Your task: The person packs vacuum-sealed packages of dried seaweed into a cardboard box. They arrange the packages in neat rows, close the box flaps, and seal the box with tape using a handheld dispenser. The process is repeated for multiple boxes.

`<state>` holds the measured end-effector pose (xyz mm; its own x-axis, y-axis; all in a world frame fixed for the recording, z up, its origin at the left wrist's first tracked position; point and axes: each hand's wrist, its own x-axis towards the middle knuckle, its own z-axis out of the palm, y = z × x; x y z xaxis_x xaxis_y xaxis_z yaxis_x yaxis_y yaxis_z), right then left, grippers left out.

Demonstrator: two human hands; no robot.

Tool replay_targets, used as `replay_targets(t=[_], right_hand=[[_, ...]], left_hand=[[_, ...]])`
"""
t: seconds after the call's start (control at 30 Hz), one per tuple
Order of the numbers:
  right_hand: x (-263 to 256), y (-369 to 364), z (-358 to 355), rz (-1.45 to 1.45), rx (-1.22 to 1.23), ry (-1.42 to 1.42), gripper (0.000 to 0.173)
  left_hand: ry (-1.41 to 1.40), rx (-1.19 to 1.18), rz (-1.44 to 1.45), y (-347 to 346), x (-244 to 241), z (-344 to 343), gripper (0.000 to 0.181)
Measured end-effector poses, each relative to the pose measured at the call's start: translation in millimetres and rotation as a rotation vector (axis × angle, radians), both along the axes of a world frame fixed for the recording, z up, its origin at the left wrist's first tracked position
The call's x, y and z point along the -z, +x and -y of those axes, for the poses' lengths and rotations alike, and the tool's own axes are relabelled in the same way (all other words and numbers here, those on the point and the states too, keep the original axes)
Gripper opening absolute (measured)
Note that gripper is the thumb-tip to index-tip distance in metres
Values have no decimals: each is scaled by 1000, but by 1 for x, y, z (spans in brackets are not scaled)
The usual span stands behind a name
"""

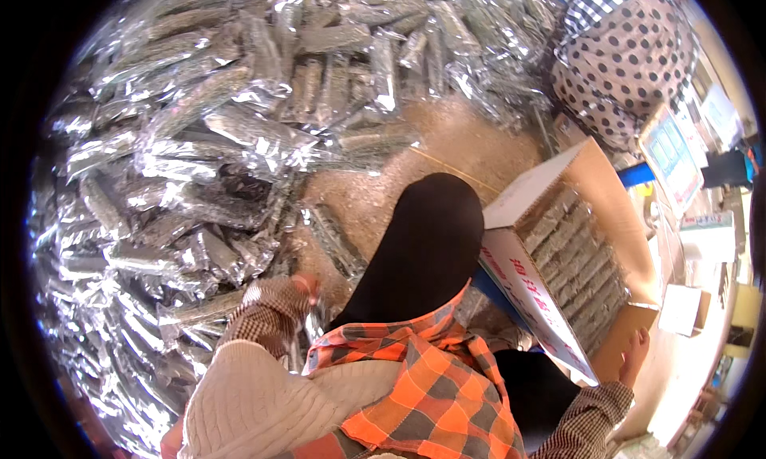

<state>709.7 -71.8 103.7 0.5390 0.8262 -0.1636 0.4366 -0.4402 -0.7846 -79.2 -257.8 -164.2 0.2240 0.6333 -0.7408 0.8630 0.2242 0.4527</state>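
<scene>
My left hand (306, 288) is low over a heap of clear-plastic-wrapped, greenish-brown bundles (197, 196), left of my black-trousered knee. It is blurred, and whether its fingers hold anything cannot be made out. One wrapped bundle (335, 240) lies apart on the brown floor just beyond it. To my right, an open cardboard carton (532, 303) with red printing stands tilted, packed with rows of similar bundles (574, 267). Beside the carton's near flap is my right hand (634, 357), fingers apart and nothing visible in them; contact with the flap is unclear.
The heap spreads across the left and far side. A person in polka-dot clothing (622, 64) is at the far right, near a printed panel (671, 160). White boxes (682, 309) stand farther right. A thin yellow strip (455, 170) lies on the floor (461, 136).
</scene>
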Motion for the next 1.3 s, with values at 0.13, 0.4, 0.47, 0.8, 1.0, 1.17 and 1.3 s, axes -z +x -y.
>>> replay_targets(t=[0.13, 0.4, 0.47, 0.8, 1.0, 1.17, 1.3], right_hand=[[-19, -43, -1, 78, 9, -87, 48], [-5, -24, 14, -181, -76, 65, 49], [0, 20, 26, -80, -148, 125, 46], [-83, -285, -37, -787, -444, 251, 52], [-60, -332, -56, -1845, -307, 254, 50], [-53, -307, -75, -1701, -197, -104, 42], [-12, -333, -135, -1246, -272, -179, 58]], left_hand=[[117, -177, -395, -49, -101, -88, 16], [651, -684, -146, -132, -198, -130, 26], [561, -997, 106, -86, -237, -163, 23], [1594, -229, 518, 196, -371, -237, 19], [1133, 530, 912, 277, -383, -224, 35], [1082, -213, 1103, 267, -357, -301, 26], [1159, -225, 808, 258, -333, -323, 19]])
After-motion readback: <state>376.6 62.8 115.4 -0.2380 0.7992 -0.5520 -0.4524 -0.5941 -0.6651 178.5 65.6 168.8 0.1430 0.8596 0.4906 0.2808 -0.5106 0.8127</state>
